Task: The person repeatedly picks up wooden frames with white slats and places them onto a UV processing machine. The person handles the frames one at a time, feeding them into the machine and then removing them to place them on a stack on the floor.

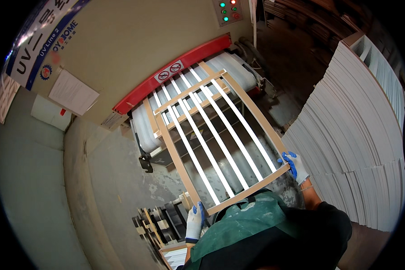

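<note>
1. Beige-walled coating machine (135, 49) with a red front bar fills the space ahead of me; its pale roller conveyor (229, 67) runs out from under that bar, and a second slatted wooden frame (191, 90) lies on it, partly overlapped by the one I hold.
2. White flat panels are piled in a tall stack (355, 135) on my right, sheet upon sheet; I cannot tell what they rest on.
3. Pale wooden frame with five white slats (220, 141) hangs in the air between me and the conveyor, its far end over the rollers, its near rail at my green apron (247, 225). Judging by that, the frame sits halfway between machine and stack, not set down anywhere.
4. Low by my left leg, a dark rack (159, 225) holds small wooden pieces on edge.
5. Gloved right hand (296, 166) is closed round the frame's near right corner.
6. Gloved left hand (195, 220) clasps the near left corner from below.
</note>
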### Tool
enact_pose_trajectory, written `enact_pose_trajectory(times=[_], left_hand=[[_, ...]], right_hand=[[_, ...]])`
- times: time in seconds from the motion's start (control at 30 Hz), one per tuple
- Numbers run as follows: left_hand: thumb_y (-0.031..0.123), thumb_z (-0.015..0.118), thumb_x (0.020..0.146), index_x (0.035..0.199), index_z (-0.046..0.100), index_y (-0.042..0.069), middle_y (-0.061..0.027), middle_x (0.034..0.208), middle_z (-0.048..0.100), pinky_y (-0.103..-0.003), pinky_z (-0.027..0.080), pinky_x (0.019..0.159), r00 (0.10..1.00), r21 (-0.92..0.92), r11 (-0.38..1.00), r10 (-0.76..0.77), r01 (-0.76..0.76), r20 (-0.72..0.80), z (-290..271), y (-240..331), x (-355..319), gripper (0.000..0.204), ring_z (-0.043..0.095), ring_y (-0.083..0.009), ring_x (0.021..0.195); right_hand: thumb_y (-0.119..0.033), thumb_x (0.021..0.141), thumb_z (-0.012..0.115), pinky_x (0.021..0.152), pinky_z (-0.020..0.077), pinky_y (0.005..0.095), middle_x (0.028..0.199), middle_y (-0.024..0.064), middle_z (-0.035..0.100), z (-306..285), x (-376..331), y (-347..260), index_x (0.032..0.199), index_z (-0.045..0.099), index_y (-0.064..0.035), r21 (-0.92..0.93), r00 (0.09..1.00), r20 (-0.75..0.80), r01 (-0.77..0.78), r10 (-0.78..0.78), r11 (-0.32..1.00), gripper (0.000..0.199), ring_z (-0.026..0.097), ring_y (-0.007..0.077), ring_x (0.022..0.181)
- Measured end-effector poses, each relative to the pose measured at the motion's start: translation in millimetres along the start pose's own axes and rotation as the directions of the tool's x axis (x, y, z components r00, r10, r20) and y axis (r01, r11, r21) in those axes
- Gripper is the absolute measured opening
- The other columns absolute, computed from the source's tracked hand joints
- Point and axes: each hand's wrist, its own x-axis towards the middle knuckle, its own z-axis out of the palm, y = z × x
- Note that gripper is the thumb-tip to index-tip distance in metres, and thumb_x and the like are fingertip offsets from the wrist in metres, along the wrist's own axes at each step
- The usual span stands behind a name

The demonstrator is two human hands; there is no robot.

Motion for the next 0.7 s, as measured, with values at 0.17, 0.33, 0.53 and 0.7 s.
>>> enact_pose_trajectory(times=[0.17, 0.33, 0.53, 0.7], left_hand=[[0.027, 0.039, 0.107, 0.104, 0.055, -0.005, -0.0256, 0.088, 0.063, -0.049, 0.048, 0.073, 0.986, -0.109, 0.984, -0.126, 0.137, 0.109, -3, 6, 2, 0.036, 0.062, -0.0452, 0.083], [0.022, 0.039, 0.107, 0.102, 0.051, -0.004, -0.0242, 0.084, 0.060, -0.050, 0.048, 0.071, 0.995, 0.002, 0.998, 0.063, -0.063, 0.081, -1, 0, 2, 0.029, 0.060, -0.0440, 0.078], [0.021, 0.040, 0.107, 0.104, 0.053, -0.003, -0.0253, 0.086, 0.060, -0.049, 0.048, 0.071, 0.989, 0.035, 0.989, 0.145, -0.145, 0.020, -3, 4, 0, 0.028, 0.061, -0.0440, 0.080], [0.019, 0.041, 0.106, 0.109, 0.053, -0.002, -0.0257, 0.088, 0.061, -0.050, 0.049, 0.074, 0.993, 0.059, 0.992, 0.109, -0.112, 0.054, -2, 2, -2, 0.025, 0.061, -0.0450, 0.082]], right_hand=[[-0.023, 0.089, 0.072, 0.073, 0.0558, 0.0308, 0.093, 0.0082, 0.067, -5, 3, 3, 0.114, 0.065, 0.0063, 0.002, 1.000, 0.001, -0.011, 0.011, 1.000, 0.039, 0.070, 0.0212, 0.088], [-0.019, 0.088, 0.070, 0.075, 0.0561, 0.0318, 0.095, 0.0075, 0.068, -14, 8, 14, 0.114, 0.065, 0.0057, 0.038, 1.000, 0.017, 0.011, -0.012, 0.999, 0.036, 0.070, 0.0217, 0.088], [-0.020, 0.091, 0.064, 0.078, 0.0576, 0.0338, 0.096, 0.0097, 0.065, -7, 6, 9, 0.106, 0.062, 0.0060, 0.008, 1.000, 0.007, 0.008, -0.008, 1.000, 0.030, 0.070, 0.0272, 0.092], [-0.018, 0.090, 0.065, 0.078, 0.0570, 0.0317, 0.096, 0.0092, 0.065, -10, 10, 14, 0.109, 0.062, 0.0077, 0.028, 1.000, -0.004, -0.019, 0.019, 0.999, 0.032, 0.070, 0.0254, 0.089]])
